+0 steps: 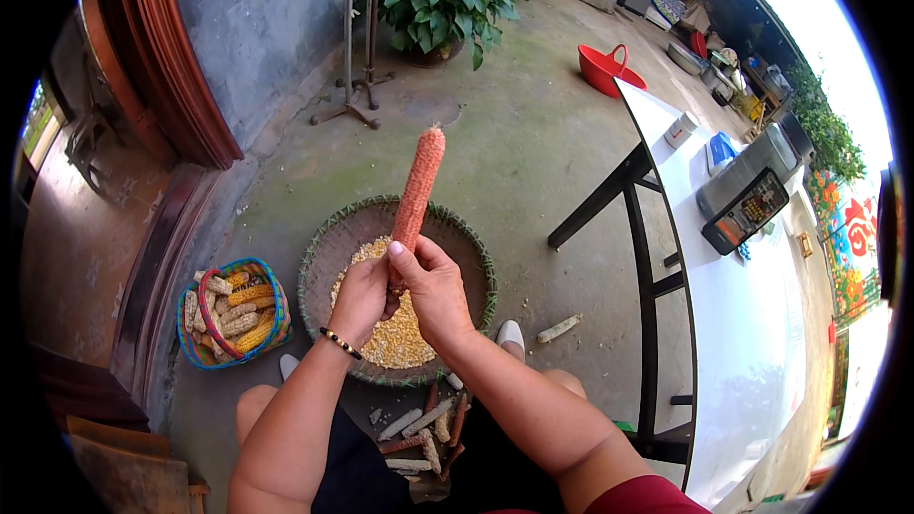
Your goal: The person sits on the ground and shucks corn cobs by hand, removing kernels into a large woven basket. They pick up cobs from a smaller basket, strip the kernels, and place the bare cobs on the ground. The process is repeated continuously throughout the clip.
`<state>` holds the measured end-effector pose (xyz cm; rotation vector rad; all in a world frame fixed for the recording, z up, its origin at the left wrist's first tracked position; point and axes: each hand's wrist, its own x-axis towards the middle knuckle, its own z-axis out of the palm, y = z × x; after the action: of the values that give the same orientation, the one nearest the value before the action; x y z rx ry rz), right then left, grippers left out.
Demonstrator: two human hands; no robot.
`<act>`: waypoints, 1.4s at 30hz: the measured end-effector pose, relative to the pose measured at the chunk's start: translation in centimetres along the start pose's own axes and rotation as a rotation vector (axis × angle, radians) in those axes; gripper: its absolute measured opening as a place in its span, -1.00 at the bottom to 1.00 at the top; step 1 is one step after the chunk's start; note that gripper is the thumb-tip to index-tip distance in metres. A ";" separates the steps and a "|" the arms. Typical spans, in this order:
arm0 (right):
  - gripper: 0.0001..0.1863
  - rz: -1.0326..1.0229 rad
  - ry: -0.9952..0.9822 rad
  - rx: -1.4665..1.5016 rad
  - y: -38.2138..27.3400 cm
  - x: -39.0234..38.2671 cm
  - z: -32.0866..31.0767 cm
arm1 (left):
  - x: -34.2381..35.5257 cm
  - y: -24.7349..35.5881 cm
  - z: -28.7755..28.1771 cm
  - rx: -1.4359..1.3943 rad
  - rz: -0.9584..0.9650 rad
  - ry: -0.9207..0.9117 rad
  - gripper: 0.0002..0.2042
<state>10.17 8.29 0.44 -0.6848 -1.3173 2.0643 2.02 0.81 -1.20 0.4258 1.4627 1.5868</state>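
Head view: left hand (360, 297) and right hand (430, 287) both closed around the lower end of a long reddish-orange stripped corn cob (417, 188), held upright and a little tilted above a round shallow woven basket with green rim (322, 246). Inside the basket, a pile of loose yellow kernels (398, 335). Near the left hand, on the ground, a small colourful woven basket (188, 316) full of unshelled yellow corn ears. Below the wrists, near the knees, a heap of bare empty cobs (425, 426); one more lone cob (558, 327) to the right, close to the white table with black legs (752, 324). Probably best to keep the cob centred over the wide basket, to twist the thumbs firmly against the last rows, and to check the cob all around.
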 end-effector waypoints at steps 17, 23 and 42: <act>-0.70 0.319 0.157 0.456 -1.1 2.2 -4.0 | 0.2 0.2 -0.4 -0.008 0.048 0.043 -0.85; -0.68 0.306 0.220 0.408 -2.1 2.2 -5.7 | 0.4 -0.1 -0.8 0.074 0.091 0.069 -0.86; -0.60 0.172 0.327 0.557 -4.3 3.2 -8.5 | 1.0 -0.9 -1.2 0.331 0.154 0.039 -0.88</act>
<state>14.67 17.29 0.80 -0.8462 -0.4805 2.1924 0.89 0.73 -2.63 0.7159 1.7657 1.4785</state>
